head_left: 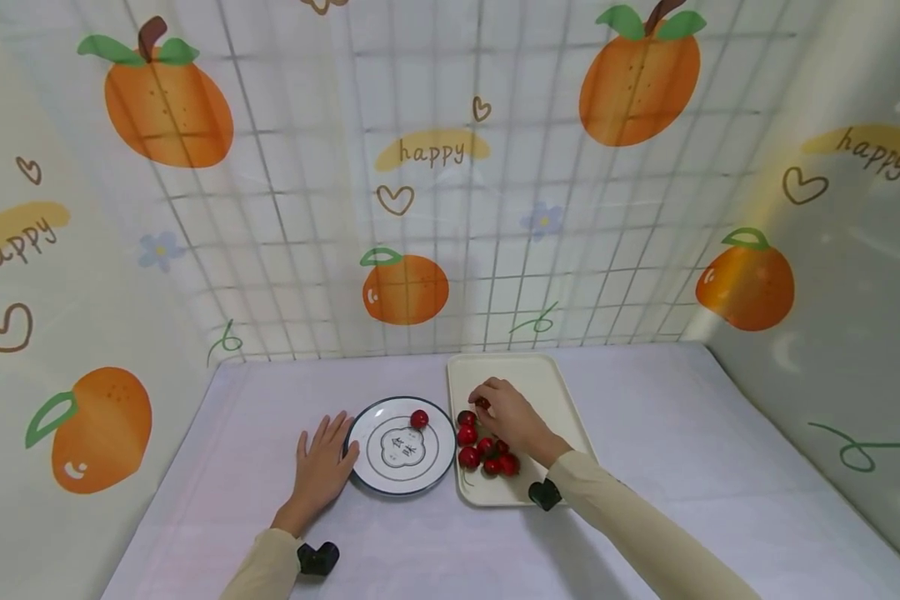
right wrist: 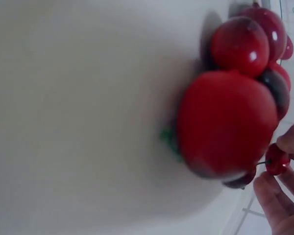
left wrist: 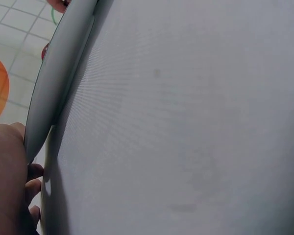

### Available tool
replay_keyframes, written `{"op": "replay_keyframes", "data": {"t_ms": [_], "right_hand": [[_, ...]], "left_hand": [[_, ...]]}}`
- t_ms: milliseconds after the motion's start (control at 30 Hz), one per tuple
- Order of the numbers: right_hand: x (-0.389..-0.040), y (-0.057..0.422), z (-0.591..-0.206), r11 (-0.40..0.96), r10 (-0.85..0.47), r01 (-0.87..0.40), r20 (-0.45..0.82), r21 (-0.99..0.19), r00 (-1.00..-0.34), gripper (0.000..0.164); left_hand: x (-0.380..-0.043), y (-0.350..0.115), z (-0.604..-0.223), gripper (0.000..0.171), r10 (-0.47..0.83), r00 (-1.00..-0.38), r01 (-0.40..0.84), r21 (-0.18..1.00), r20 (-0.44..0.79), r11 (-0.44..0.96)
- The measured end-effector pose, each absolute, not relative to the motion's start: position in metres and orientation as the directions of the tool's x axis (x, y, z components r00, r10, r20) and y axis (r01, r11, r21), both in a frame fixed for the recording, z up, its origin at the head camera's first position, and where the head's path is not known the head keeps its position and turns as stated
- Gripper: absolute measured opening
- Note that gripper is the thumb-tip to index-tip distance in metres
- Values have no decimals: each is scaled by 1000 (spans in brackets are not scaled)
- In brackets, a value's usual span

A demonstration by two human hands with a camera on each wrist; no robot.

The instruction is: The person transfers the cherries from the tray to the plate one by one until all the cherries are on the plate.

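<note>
A white plate (head_left: 427, 476) with a dark blue rim stands on the table and bears one red cherry (head_left: 418, 419). My left hand (head_left: 324, 467) lies at the plate's left side, fingers spread, the thumb touching the rim. In the left wrist view, the plate (left wrist: 63, 73) is seen edge-on beside the left hand (left wrist: 7, 176). Over the cream tray (head_left: 562, 417), my right hand (head_left: 516, 421) pinches a cherry (right wrist: 277, 159) with a green stem between thumb and fingers. Several more cherries (head_left: 468, 457) lie grouped along the tray's left side.
The tray's left edge sits close to the plate's right rim. A pale cloth (head_left: 645, 417) covers the table, and a curtain (head_left: 300, 208) printed with oranges hangs behind and at both sides. Each wrist carries a small black device (head_left: 318, 558).
</note>
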State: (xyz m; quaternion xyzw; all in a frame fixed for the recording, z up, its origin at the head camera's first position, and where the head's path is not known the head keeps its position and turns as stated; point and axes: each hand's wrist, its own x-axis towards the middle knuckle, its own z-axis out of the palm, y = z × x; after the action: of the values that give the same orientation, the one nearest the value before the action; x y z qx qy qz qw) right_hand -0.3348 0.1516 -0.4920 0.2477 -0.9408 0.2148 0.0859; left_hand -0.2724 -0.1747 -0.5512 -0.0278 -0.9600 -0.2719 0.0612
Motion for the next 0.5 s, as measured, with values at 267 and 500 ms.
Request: {"op": "replay_keyframes", "data": {"t_ms": [267, 500], "right_hand": [[-331, 140, -485, 780, -449, -509, 243, -364, -860, 21], [-331, 131, -484, 737, -459, -548, 302, -394, -835, 28]], "left_hand": [[-274, -176, -551, 57, 22, -991, 88, 511, 135, 855], [-274, -176, -552, 57, 17, -992, 79, 511, 125, 856]]}}
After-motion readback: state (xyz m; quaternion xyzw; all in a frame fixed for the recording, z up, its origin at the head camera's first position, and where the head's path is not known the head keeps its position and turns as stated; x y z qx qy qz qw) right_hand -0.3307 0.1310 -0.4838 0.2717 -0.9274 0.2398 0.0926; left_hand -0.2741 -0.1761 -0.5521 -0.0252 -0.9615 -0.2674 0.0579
